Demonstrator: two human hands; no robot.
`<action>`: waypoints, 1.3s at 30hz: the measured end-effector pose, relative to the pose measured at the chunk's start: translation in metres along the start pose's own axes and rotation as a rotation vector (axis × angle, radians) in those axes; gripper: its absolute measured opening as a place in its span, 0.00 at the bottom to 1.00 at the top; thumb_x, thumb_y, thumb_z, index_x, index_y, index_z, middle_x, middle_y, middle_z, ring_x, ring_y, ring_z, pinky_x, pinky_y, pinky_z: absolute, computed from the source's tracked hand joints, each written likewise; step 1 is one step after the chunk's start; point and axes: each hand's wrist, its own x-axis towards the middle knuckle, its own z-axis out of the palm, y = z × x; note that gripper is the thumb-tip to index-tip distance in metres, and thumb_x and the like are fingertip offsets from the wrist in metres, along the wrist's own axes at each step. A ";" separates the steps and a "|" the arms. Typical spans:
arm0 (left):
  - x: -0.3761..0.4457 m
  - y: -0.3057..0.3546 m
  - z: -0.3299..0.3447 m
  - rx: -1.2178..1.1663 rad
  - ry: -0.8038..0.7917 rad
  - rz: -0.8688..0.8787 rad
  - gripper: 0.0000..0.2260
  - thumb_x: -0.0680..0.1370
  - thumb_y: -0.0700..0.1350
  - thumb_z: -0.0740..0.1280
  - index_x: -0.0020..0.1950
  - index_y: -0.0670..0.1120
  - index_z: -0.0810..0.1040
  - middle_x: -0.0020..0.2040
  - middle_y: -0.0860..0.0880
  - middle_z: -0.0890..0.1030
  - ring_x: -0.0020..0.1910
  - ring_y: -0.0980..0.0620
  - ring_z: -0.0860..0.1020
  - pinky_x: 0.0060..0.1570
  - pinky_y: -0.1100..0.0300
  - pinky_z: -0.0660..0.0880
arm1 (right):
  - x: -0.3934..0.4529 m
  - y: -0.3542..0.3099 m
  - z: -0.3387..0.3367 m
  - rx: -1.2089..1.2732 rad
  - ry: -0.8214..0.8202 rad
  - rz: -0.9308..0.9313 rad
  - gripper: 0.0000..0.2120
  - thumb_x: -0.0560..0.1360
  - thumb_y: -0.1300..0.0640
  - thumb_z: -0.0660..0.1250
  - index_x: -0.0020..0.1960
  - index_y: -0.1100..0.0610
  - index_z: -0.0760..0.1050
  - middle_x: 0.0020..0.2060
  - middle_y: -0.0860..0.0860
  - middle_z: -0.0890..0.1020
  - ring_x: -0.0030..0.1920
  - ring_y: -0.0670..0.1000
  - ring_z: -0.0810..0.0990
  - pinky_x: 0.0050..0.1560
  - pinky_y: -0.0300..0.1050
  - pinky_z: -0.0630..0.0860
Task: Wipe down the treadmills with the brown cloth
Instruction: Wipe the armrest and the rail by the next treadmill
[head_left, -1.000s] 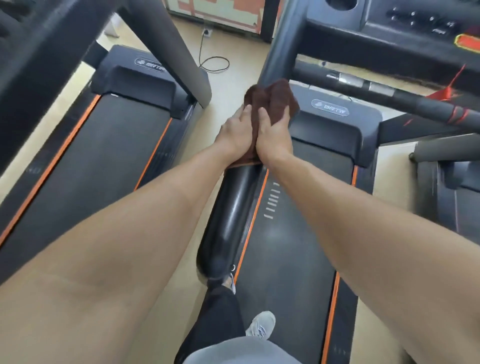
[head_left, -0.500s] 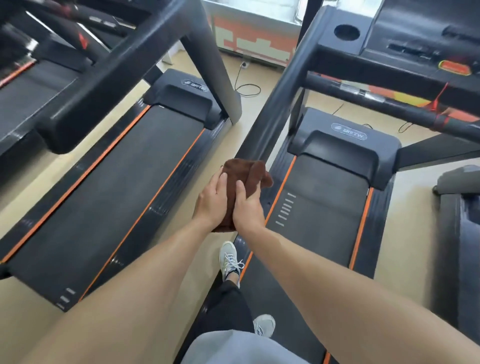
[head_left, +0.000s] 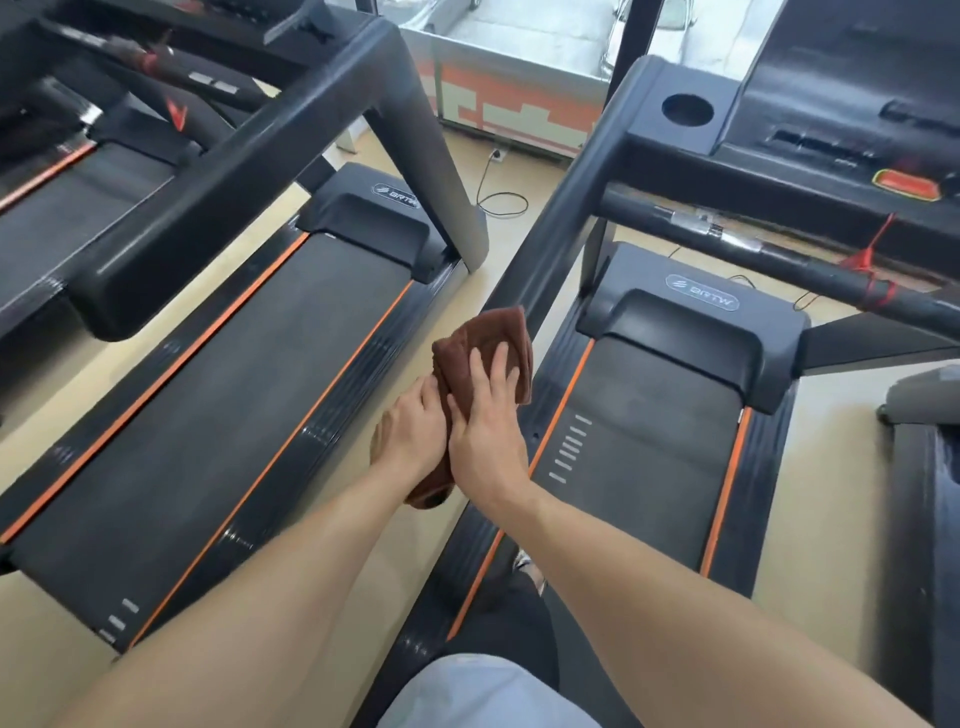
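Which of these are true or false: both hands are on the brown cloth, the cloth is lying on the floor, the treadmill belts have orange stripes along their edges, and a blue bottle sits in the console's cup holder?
1. Both hands hold the brown cloth. True: the left hand and right hand grip it together.
2. The cloth lies on the floor. False: it is wrapped around the treadmill's slanted side rail.
3. The belts have orange stripes along their edges. True.
4. A blue bottle sits in the cup holder. False: the holder looks empty.
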 end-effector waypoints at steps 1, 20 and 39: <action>0.010 0.014 0.000 0.069 -0.014 -0.005 0.20 0.85 0.55 0.47 0.63 0.54 0.77 0.63 0.45 0.81 0.61 0.39 0.77 0.52 0.52 0.68 | 0.013 0.004 -0.006 0.008 0.004 0.002 0.29 0.87 0.50 0.54 0.84 0.45 0.46 0.83 0.45 0.40 0.83 0.54 0.39 0.78 0.56 0.62; 0.277 0.273 0.106 0.158 0.058 0.029 0.20 0.85 0.51 0.46 0.62 0.48 0.77 0.61 0.43 0.81 0.61 0.38 0.78 0.58 0.48 0.69 | 0.371 0.059 -0.197 -0.449 -0.009 -0.254 0.24 0.86 0.52 0.52 0.82 0.50 0.60 0.82 0.51 0.58 0.83 0.53 0.43 0.82 0.49 0.39; 0.375 0.410 0.165 0.265 0.110 0.189 0.19 0.86 0.52 0.48 0.69 0.48 0.72 0.65 0.45 0.78 0.60 0.40 0.79 0.56 0.47 0.71 | 0.502 0.099 -0.299 -0.478 0.049 -0.184 0.26 0.87 0.49 0.51 0.83 0.53 0.55 0.83 0.50 0.54 0.83 0.50 0.44 0.81 0.45 0.37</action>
